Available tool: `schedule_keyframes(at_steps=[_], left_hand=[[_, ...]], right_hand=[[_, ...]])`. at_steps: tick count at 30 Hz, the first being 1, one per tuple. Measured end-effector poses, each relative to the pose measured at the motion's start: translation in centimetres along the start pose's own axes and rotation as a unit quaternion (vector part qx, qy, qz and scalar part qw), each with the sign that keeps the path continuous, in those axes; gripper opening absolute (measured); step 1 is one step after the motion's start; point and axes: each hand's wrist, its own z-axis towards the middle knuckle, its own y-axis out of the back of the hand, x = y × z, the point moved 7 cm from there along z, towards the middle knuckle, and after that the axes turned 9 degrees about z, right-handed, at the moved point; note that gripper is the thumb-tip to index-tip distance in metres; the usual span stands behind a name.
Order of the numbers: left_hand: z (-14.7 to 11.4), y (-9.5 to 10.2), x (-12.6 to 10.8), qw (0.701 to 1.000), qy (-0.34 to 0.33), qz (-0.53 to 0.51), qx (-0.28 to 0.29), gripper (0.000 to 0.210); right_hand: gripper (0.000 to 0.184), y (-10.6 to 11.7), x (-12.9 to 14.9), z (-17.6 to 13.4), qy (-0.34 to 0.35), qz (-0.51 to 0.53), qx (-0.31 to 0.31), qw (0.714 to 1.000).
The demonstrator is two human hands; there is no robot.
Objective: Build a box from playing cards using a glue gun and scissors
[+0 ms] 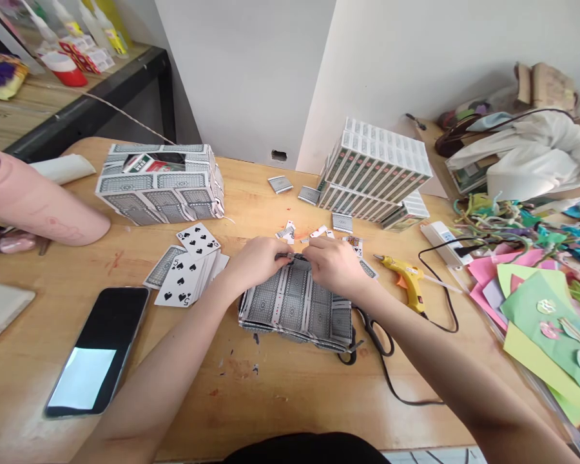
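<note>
A box built of grey-backed playing cards (294,303) lies on the table in front of me. My left hand (263,261) is closed in a pinch at its far edge, fingertips on a narrow dark strip there. Close beside it, my right hand (332,265) also pinches that far edge, with its fingers curled and partly hiding the spot. Black-handled scissors (381,338) lie partly under the box's right end. Left of the box is a loose pile of playing cards (186,277). Small cut card pieces (287,231) and folded cards (342,222) are scattered beyond my hands.
A finished-looking card box (162,183) stands back left, near a phone (96,351) and a pink roll-shaped item (38,196). Stacked card packs (374,171) stand back right. A yellow glue gun (406,280), its cord, a power strip (444,241) and coloured paper (546,322) lie right.
</note>
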Motion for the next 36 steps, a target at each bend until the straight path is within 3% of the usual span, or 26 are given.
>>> schedule_keyframes(at_steps=[5,14,17,21,23,26,28,32,36], left_hand=[[0.0,0.2,0.0,1.000,0.006,0.021,0.002,0.017],[-0.1,-0.2,0.0,0.999,-0.015,0.047,0.002,0.019],[0.0,-0.2,-0.1,0.999,-0.014,0.040,0.005,0.020],[0.0,-0.1,-0.2,1.000,-0.009,0.026,0.012,0.022],[-0.1,0.0,-0.1,1.000,-0.003,0.027,0.008,0.022],[-0.3,0.2,-0.1,0.999,0.001,0.038,0.000,0.020],[-0.5,0.3,-0.4,0.999,-0.008,0.039,-0.006,0.019],[-1.4,1.8,-1.9,0.997,-0.052,0.032,-0.040,0.019],[-2.5,4.2,-3.4,0.989,-0.081,0.041,-0.115,0.018]], right_hand=[[0.024,0.1,-0.7,0.0,-0.001,0.057,-0.009,0.998],[0.029,-0.8,-2.0,-1.4,0.007,0.178,-0.158,0.971],[0.031,1.4,-2.6,-2.0,-0.029,0.202,-0.224,0.953],[0.030,5.5,-5.8,-3.1,-0.183,0.182,-0.357,0.898],[0.031,5.3,-7.4,-2.8,-0.225,0.226,-0.335,0.887],[0.033,1.9,-9.2,-2.1,-0.273,0.347,-0.201,0.874],[0.033,0.3,-9.4,-2.4,-0.275,0.373,-0.161,0.871],[0.023,0.5,-8.3,-4.1,-0.224,0.337,-0.207,0.891],[0.021,2.2,-7.5,-6.1,-0.214,0.366,-0.264,0.866]])
